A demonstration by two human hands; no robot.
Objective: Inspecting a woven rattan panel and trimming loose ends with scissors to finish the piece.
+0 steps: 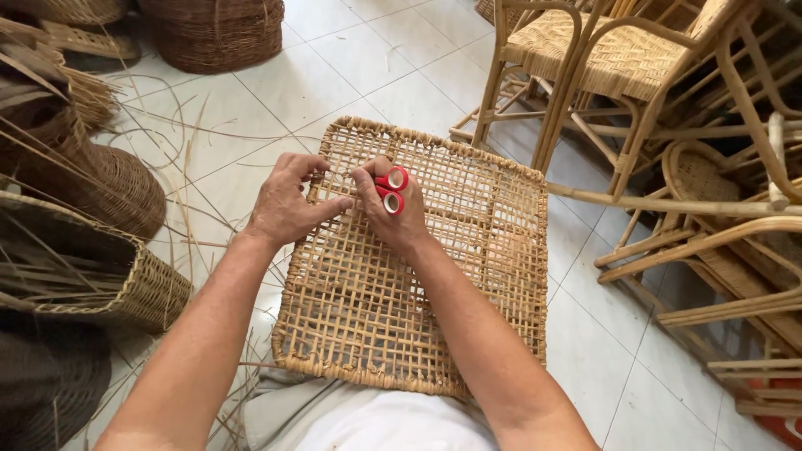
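Observation:
A square woven cane panel (pixel 468 276) with an open lattice lies across my lap. My left hand (pixel 288 205) rests on its far left edge, fingers pinching a thin cane strand there. My right hand (pixel 388 209) is closed around a small tool with red handles (pixel 393 190), probably scissors, whose tip points toward the left hand's fingers. The tool's blades are hidden by my fingers. Both hands nearly touch each other above the lattice.
Woven baskets (pixel 125 276) and loose cane strands (pixel 167 125) crowd the left side. A large round basket (pixel 217 33) stands at the back. Rattan chairs (pixel 618 58) and bare chair frames (pixel 718 242) fill the right side on a white tiled floor (pixel 368 67).

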